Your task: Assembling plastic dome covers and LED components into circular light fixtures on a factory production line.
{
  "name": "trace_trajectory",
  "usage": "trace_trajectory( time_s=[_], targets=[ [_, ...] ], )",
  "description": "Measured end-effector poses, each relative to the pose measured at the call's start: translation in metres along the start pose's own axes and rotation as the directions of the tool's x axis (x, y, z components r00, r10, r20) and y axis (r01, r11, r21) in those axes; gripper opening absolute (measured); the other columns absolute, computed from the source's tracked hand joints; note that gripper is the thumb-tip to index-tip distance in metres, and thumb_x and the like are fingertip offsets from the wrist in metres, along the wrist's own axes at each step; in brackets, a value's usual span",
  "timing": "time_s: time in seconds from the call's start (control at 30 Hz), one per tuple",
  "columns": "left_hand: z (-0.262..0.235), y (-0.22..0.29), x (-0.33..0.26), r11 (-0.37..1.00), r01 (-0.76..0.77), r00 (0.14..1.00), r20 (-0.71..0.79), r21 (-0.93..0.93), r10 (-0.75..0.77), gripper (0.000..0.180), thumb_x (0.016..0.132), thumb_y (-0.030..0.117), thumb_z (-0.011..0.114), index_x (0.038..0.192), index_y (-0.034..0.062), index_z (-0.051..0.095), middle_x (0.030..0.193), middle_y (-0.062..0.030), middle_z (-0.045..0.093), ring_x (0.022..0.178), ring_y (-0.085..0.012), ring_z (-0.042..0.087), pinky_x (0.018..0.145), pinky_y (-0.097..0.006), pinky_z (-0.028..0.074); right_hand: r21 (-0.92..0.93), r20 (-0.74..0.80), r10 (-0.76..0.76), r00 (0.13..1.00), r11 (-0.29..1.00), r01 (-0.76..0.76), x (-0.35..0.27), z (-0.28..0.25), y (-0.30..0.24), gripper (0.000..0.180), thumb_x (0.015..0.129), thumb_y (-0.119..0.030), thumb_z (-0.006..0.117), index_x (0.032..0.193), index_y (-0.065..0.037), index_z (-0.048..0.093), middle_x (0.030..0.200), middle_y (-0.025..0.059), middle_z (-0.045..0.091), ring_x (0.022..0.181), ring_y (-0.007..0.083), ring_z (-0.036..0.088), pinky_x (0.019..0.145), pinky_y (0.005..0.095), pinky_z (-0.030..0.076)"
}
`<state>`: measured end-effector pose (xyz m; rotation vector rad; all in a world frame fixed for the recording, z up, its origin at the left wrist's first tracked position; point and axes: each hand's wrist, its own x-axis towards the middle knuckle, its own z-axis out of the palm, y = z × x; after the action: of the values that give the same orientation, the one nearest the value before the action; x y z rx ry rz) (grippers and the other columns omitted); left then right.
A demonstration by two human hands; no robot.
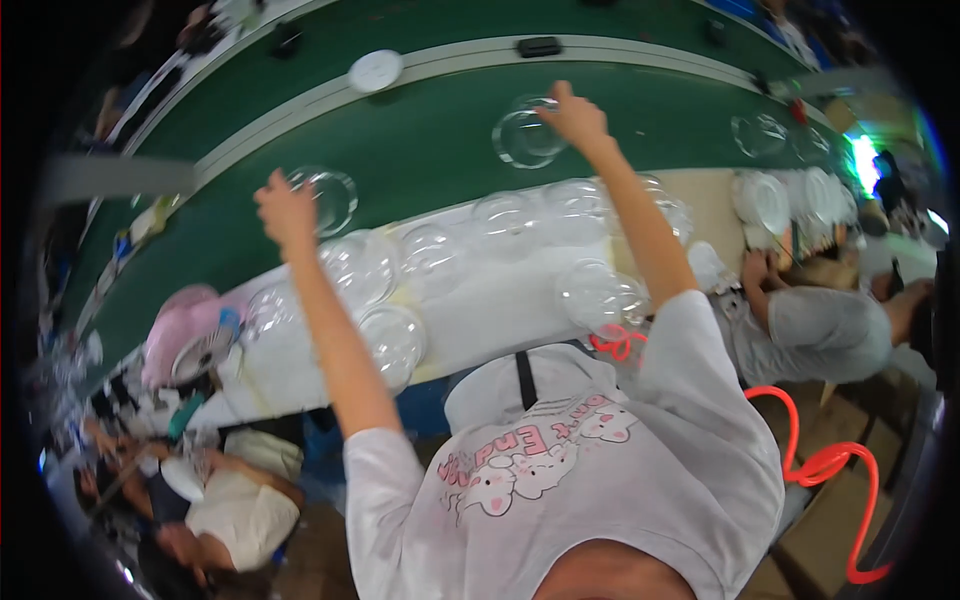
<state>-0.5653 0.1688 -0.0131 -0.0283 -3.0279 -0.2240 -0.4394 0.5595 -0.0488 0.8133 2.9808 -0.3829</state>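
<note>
Above the green conveyor belt (420, 150), my left hand (286, 212) is closed at the rim of a clear round plastic cover (338, 202). Farther right, my right hand (578, 122) reaches higher over the belt and pinches the edge of a second clear cover (522, 140). Both covers are see-through, and their exact depth is hard to make out. Below my hands, several similar clear domes (430, 255) stand in a row on the white worktop (480, 315). Two more lie closer to me, one of them a clear dome (392, 340) beside my left forearm.
A white disc (376, 71) and a black object (540, 46) rest on the belt's far rail. At the left stands a pink fan (195, 335). White round parts (765, 203) are stacked at the right near a co-worker (830, 330). A coiled red hose (835, 460) hangs beside me.
</note>
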Motion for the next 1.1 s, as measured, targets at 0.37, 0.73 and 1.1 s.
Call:
trace_trajectory(
  time_s=[0.37,0.73,1.1],
  targets=[
    [0.052,-0.047,0.036,0.982,-0.159,0.971,0.197,0.1,0.137,0.033,0.079,0.021,0.057,0.109,0.0091,0.054,0.096,-0.0192,0.054,0.084,-0.0382,0.058,0.07,-0.044,0.048,0.326,-0.367,0.104,0.924,0.945,0.023,0.0,-0.05,0.065,0.035,0.075,-0.037,0.064,0.087,-0.007,0.049,0.066,0.0135,0.059,0.061,0.0281,0.06,0.055,0.0356,0.046],
    [0.033,-0.041,0.021,0.982,-0.182,0.983,0.015,0.04,0.182,0.02,0.077,0.015,0.057,0.094,0.0063,0.062,0.089,-0.0132,0.057,0.08,-0.0309,0.057,0.068,-0.041,0.046,0.133,-0.553,0.388,0.738,0.915,-0.381,-0.093,-0.09,0.318,0.036,0.078,-0.038,0.061,0.087,-0.005,0.049,0.067,0.0143,0.059,0.062,0.0289,0.059,0.058,0.0356,0.044],
    [-0.099,0.053,-0.043,0.915,-0.326,0.916,-0.319,-0.237,0.244,0.016,0.081,0.016,0.06,0.096,0.0117,0.065,0.085,-0.0047,0.056,0.061,-0.0135,0.053,0.056,-0.026,0.044,0.103,-0.337,0.43,0.838,0.901,-0.421,-0.112,-0.056,0.338,0.031,0.08,-0.033,0.057,0.095,-0.008,0.046,0.082,0.0216,0.06,0.078,0.0419,0.056,0.065,0.0479,0.043]
  ],
)
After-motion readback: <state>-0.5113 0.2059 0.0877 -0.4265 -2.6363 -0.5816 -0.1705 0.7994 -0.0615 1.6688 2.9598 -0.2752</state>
